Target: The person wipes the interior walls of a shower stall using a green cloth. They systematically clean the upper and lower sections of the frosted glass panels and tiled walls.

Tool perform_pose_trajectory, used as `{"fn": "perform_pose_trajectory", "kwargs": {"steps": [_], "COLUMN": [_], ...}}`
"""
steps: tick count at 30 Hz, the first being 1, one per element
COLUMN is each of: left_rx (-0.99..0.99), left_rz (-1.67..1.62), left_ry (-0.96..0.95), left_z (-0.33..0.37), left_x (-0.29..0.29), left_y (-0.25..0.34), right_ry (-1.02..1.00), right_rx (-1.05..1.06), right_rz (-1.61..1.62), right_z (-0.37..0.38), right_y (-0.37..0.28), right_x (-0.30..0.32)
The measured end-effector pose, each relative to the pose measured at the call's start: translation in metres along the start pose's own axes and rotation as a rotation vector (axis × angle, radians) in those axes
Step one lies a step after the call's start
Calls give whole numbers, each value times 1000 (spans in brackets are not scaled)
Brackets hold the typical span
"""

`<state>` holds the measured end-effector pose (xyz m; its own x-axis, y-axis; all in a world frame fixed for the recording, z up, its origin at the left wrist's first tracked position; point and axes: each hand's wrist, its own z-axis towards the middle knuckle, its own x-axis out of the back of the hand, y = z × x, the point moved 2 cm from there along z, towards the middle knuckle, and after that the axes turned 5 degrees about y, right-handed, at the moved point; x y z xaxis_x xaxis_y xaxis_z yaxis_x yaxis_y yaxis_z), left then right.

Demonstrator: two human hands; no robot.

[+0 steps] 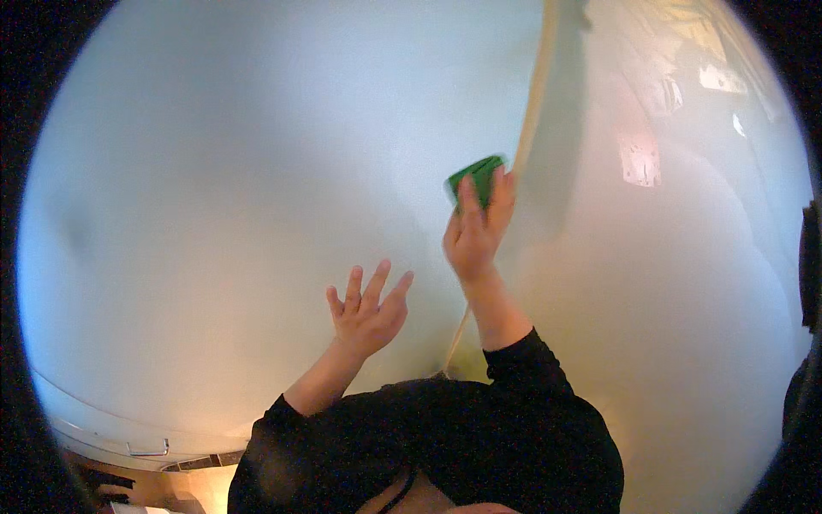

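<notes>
My right hand grips a small green block-like pad, its fingers laid over it. The pad is slightly blurred, and I cannot tell whether it is a sponge or a folded cloth. It lies just left of a tan strip that runs down a large pale surface. Lower and to the left, my left hand is open with fingers spread and holds nothing. Whether it touches the pale surface cannot be made out.
Right of the strip, a glossy pale area carries reflections and small light patches near the top. A metal handle shows at the lower left. Something dark stands at the right rim.
</notes>
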<state>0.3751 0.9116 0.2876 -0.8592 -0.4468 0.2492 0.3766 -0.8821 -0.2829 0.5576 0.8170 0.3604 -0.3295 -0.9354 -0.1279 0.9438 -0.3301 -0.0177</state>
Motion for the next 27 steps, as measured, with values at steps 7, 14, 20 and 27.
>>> {"fn": "perform_pose_trajectory", "kwargs": {"steps": [7,14,20,27], "left_rx": [-7,26,51,56], "left_rz": [55,-88,-126,-578], "left_ry": [-12,28,1,24], "left_z": [26,33,46,44], "left_x": [-16,-50,-49,-51], "left_y": [-2,7,12,17], "right_ry": [104,-139,175,-95], "right_rx": [-41,270,-246,126], "right_rz": [125,181,156,284], "right_z": [160,43,90,123], "right_y": [-30,-13,55,-22], "right_x": [-39,-41,-51,-56]}}
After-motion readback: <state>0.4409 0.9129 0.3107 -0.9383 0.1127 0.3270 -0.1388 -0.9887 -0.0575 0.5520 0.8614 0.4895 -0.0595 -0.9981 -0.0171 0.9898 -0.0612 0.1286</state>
